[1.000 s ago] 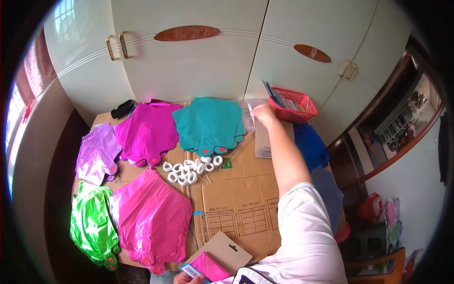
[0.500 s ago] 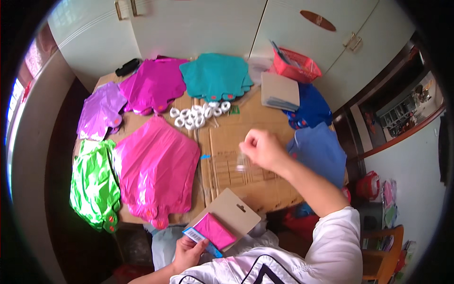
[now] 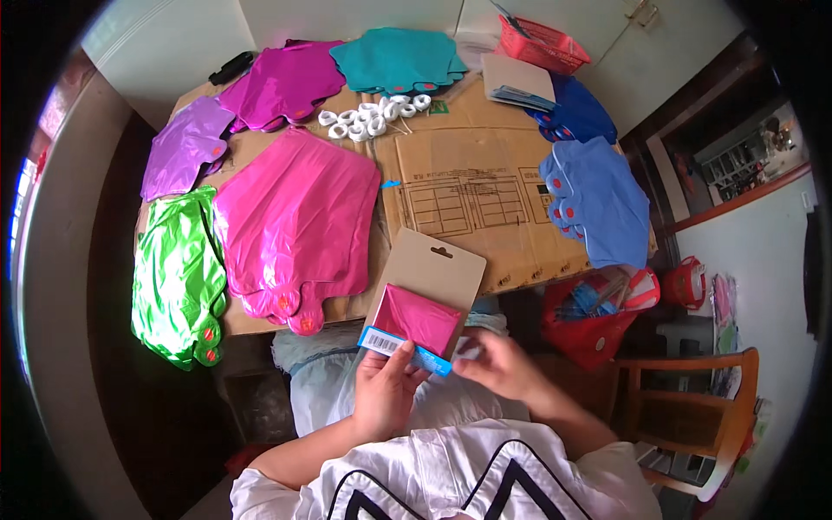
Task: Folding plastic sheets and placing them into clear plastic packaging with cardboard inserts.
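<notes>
Over my lap, my left hand [image 3: 386,392] grips a tan backing card [image 3: 438,260] by its lower edge. The card has a hanging slot at the top. A folded pink foil packet [image 3: 420,319] lies on it, with a blue label strip [image 3: 426,359] carrying a barcode along the bottom. My right hand [image 3: 501,367] is at the card's lower right corner, fingers bent together. A small clear, shiny bit seems to be at its fingertips, too blurred to name.
Cardboard covers the table [image 3: 455,156]. Flat foil shapes lie around it: green [image 3: 178,269], pink [image 3: 295,217], lilac [image 3: 184,152], magenta [image 3: 282,82], teal [image 3: 399,59], blue [image 3: 600,199]. White rolls [image 3: 360,130], stacked cards [image 3: 517,78], a red basket [image 3: 544,45]; red bag [image 3: 598,325], wooden chair [image 3: 685,390].
My right hand has come down from above the table to the card's lower right corner. The card is more upright now, still in my left hand. The view has tilted downward.
</notes>
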Demonstrator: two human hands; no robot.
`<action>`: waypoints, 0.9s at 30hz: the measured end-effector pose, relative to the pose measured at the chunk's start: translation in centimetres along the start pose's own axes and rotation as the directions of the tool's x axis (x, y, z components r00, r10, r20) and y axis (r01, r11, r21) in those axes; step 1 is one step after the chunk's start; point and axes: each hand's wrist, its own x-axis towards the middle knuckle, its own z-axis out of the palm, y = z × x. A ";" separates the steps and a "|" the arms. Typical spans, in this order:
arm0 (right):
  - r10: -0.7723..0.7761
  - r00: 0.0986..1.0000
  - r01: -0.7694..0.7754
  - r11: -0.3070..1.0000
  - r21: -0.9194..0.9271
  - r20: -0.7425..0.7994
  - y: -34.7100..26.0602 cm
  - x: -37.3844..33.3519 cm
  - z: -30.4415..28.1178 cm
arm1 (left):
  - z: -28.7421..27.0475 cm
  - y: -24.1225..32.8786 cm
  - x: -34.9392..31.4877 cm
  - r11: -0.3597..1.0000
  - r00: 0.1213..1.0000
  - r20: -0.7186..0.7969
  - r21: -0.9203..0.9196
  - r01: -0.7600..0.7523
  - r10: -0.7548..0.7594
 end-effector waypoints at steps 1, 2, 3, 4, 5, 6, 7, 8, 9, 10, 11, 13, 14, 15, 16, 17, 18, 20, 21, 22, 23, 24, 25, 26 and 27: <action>-0.011 0.999 0.021 0.958 0.285 -0.037 1.8 0.1 2.0 | 0.3 -0.3 -0.1 1.000 1.000 0.002 -0.021 0.012 -0.012; -0.071 0.991 0.107 0.927 0.358 -0.111 2.6 0.7 3.4 | 0.1 -0.9 0.1 1.000 1.000 0.000 -0.006 0.019 -0.019; -0.064 0.984 0.125 0.914 0.386 -0.168 2.5 1.1 4.3 | -0.2 -1.5 0.3 0.999 1.000 -0.008 0.048 -0.005 0.006; -0.057 0.971 0.151 0.897 0.415 -0.230 2.2 1.7 5.0 | -0.5 -1.9 0.6 0.994 0.999 -0.010 0.108 -0.030 0.031; -0.048 0.956 0.178 0.880 0.441 -0.291 2.0 2.0 5.4 | -0.6 -2.1 0.8 0.984 0.998 -0.010 0.168 -0.055 0.057; -0.118 0.924 0.254 0.900 0.354 -0.363 1.3 1.8 5.7 | -0.9 -1.9 0.7 0.971 0.998 -0.019 0.231 -0.061 0.067; -0.133 0.927 0.257 0.907 0.334 -0.352 1.0 1.5 5.3 | -0.9 -1.8 0.5 0.961 0.998 0.029 0.272 -0.055 0.049; -0.146 0.929 0.258 0.913 0.314 -0.340 0.9 1.1 4.6 | -0.7 -1.6 0.2 0.948 0.997 0.074 0.313 -0.050 0.028; -0.158 0.932 0.259 0.919 0.297 -0.325 1.1 0.6 3.9 | -0.5 -1.2 -0.2 0.934 0.993 0.116 0.354 -0.048 0.007; -0.130 0.948 0.232 0.908 0.349 -0.291 1.5 0.0 2.8 | -0.1 -0.5 -0.5 0.884 0.987 0.135 0.467 0.016 -0.089; -0.124 0.954 0.223 0.902 0.368 -0.273 1.5 -0.9 1.2 | 0.4 0.3 -0.5 0.797 0.952 0.285 0.598 -0.083 -0.114; -0.054 0.973 0.189 0.744 0.640 -0.224 2.4 -2.6 -2.7 | 2.1 3.1 -0.2 0.572 0.812 0.536 0.751 -0.331 -0.233; -0.040 0.973 0.184 0.724 0.664 -0.226 2.2 -3.4 -5.1 | 3.8 5.6 0.3 0.313 0.739 0.627 0.773 -0.552 -0.245; 0.019 0.978 0.139 0.689 0.711 -0.209 2.2 -3.9 -6.9 | 4.1 6.9 0.9 0.119 0.697 0.710 0.704 -0.700 -0.101; 0.032 0.990 0.074 0.695 0.715 -0.134 1.7 -4.3 -8.9 | 4.8 8.3 2.9 -0.156 0.465 0.883 0.470 -0.869 0.066; 0.042 0.997 0.018 0.698 0.715 -0.067 1.3 -4.5 -10.2 | 6.4 9.5 4.0 -0.364 0.453 0.884 0.461 -0.810 0.112; 0.040 0.999 -0.023 0.714 0.699 -0.008 0.6 -4.2 -10.7 | 8.1 10.5 5.3 -0.409 0.452 0.888 0.443 -0.797 0.083; 0.042 0.992 -0.109 0.742 0.661 0.116 -0.4 -3.7 -11.5 | 10.3 11.5 9.2 -0.462 0.343 0.938 0.284 -0.840 -0.048; 0.044 0.983 -0.146 0.767 0.625 0.177 -0.7 -3.0 -11.7 | 11.1 11.5 11.3 -0.388 0.326 0.934 0.251 -0.887 -0.142; 0.050 0.970 -0.184 0.789 0.586 0.237 -0.9 -2.0 -11.6 | 11.5 11.2 12.8 -0.403 0.375 0.907 0.277 -0.872 -0.189; 0.058 0.953 -0.218 0.810 0.544 0.296 -1.2 -0.9 -11.4 | 11.8 10.9 14.1 -0.420 0.423 0.876 0.302 -0.856 -0.233; 0.080 0.932 -0.278 0.782 0.558 0.353 -1.0 0.4 -11.1 | 12.0 10.9 15.0 -0.460 0.407 0.876 0.258 -0.850 -0.261; 0.123 0.932 -0.309 0.759 0.573 0.340 -1.9 1.4 -10.6 | 12.2 10.8 16.1 -0.488 0.383 0.876 0.206 -0.848 -0.295; 0.126 0.924 -0.326 0.755 0.569 0.362 -1.9 2.3 -10.7 | 12.3 10.7 16.9 -0.514 0.360 0.873 0.154 -0.844 -0.329; 0.129 0.914 -0.344 0.749 0.567 0.385 -1.8 3.1 -10.7 | 12.4 10.6 17.1 -0.556 0.340 0.874 0.100 -0.825 -0.346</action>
